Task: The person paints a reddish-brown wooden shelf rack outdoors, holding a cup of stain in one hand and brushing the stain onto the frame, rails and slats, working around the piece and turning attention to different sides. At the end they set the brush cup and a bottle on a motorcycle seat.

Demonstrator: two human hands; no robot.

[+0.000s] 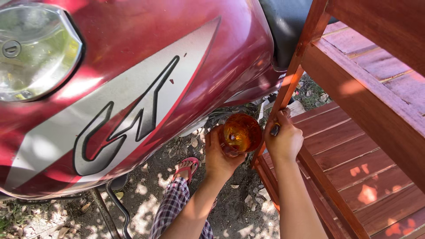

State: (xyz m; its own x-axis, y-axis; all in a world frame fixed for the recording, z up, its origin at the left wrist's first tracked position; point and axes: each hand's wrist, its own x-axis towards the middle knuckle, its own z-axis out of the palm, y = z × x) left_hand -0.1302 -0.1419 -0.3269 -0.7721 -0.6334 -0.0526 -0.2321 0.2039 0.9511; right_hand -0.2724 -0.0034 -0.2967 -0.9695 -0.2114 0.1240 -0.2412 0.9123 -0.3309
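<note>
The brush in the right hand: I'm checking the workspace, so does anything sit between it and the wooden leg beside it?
Nothing visible does. The right hand holds the brush right against the reddish wooden leg. The left hand holds the glass of amber liquid just to the left, beside the leg, not between them.

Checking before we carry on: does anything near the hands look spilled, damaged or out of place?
Nothing stands out. The left hand holds a small clear cup of amber liquid level, with no spill visible. The right hand grips a dark-handled tool against the reddish wooden frame.
</note>
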